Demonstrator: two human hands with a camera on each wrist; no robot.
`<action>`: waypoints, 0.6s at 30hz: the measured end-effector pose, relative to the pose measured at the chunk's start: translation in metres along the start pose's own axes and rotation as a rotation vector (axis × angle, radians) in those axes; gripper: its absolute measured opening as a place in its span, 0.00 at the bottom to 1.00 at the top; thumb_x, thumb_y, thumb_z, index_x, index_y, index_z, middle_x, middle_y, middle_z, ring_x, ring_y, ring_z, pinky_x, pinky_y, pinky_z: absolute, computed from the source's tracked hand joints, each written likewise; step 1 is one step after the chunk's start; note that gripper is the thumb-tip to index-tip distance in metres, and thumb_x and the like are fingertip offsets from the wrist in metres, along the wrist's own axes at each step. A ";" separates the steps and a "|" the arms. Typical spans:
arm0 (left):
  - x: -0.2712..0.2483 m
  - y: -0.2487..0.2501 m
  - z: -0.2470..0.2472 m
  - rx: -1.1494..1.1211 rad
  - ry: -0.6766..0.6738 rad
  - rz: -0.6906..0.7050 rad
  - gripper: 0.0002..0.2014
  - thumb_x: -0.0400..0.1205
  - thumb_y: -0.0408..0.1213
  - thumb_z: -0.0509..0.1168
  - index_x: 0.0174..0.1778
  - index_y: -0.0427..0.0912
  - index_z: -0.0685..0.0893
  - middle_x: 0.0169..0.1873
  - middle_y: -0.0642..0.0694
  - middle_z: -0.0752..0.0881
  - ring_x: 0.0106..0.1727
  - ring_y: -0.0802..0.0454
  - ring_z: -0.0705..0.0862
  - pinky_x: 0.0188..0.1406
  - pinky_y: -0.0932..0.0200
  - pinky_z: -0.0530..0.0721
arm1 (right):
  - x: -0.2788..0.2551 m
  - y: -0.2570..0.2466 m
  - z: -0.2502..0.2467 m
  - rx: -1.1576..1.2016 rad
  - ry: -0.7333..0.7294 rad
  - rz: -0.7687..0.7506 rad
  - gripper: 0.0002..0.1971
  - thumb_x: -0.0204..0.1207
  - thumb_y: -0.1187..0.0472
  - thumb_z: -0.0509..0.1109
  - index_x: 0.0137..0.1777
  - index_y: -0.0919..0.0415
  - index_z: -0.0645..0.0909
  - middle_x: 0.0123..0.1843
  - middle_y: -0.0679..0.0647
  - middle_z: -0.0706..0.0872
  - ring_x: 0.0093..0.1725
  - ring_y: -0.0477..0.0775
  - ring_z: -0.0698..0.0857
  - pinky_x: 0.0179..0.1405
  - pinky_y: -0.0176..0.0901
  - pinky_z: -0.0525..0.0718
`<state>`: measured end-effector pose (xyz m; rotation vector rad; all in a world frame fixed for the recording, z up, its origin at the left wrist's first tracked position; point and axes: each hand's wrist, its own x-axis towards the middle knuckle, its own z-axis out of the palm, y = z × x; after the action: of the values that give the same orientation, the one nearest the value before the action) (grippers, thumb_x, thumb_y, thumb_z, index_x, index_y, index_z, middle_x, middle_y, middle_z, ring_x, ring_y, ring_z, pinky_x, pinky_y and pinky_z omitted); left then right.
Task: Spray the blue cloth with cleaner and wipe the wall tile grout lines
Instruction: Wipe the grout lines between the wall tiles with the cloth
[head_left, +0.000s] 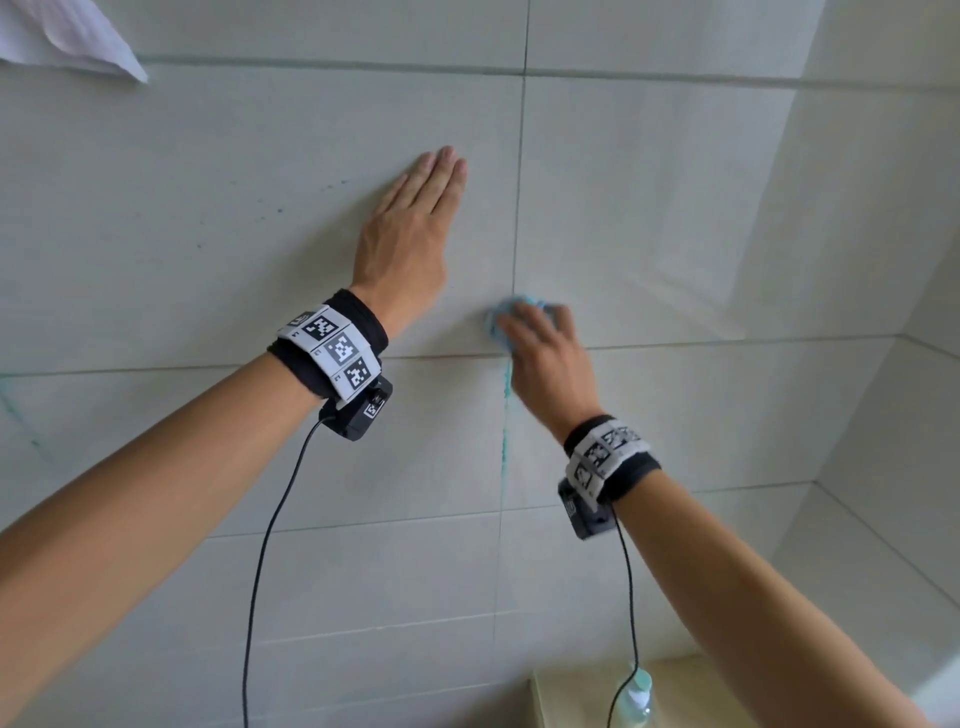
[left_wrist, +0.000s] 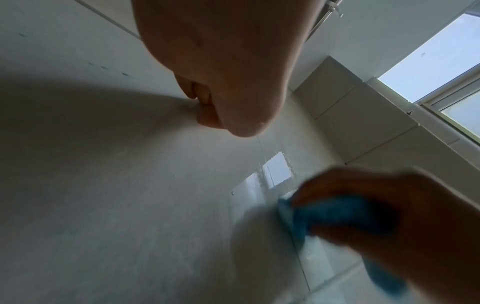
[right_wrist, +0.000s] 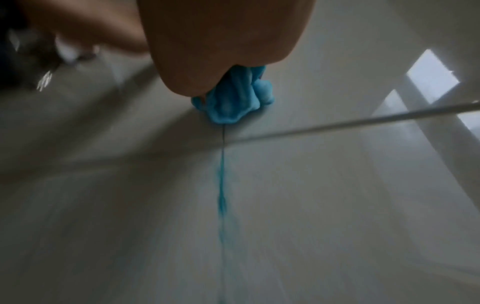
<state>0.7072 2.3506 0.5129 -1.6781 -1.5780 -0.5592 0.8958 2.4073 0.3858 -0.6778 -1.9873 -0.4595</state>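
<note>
left hand (head_left: 410, 234) flat on wall (head_left: 208, 208), cloth (head_left: 498, 322) right below it

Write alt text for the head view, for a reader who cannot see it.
A person's right hand presses a bunched blue cloth onto a vertical grout line of a pale tiled wall, while the left hand lies flat on the tile beside it. Blue streaks mark the grout below the cloth, and a bottle stands at the bottom edge.
</note>
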 end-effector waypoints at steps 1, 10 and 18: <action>-0.001 0.000 0.000 0.000 -0.006 -0.002 0.39 0.81 0.22 0.53 0.92 0.37 0.55 0.91 0.41 0.56 0.92 0.44 0.54 0.92 0.51 0.51 | 0.018 0.001 -0.011 0.027 0.062 0.051 0.23 0.73 0.78 0.71 0.66 0.60 0.88 0.68 0.56 0.86 0.61 0.71 0.80 0.40 0.56 0.89; -0.012 0.006 0.012 0.013 0.017 -0.015 0.40 0.81 0.21 0.56 0.92 0.37 0.54 0.91 0.41 0.56 0.92 0.44 0.53 0.92 0.50 0.51 | 0.079 -0.001 -0.008 -0.023 0.254 0.209 0.18 0.78 0.75 0.67 0.64 0.62 0.86 0.66 0.53 0.87 0.62 0.72 0.80 0.41 0.56 0.89; -0.015 0.009 0.014 0.024 0.003 -0.016 0.38 0.82 0.24 0.54 0.92 0.37 0.55 0.91 0.41 0.57 0.92 0.44 0.54 0.91 0.49 0.53 | 0.017 -0.005 0.015 -0.027 0.156 0.231 0.21 0.73 0.79 0.70 0.62 0.61 0.87 0.64 0.53 0.86 0.59 0.71 0.79 0.29 0.56 0.87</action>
<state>0.7111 2.3522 0.4909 -1.6478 -1.5912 -0.5483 0.8761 2.4163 0.3932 -0.8513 -1.7352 -0.3874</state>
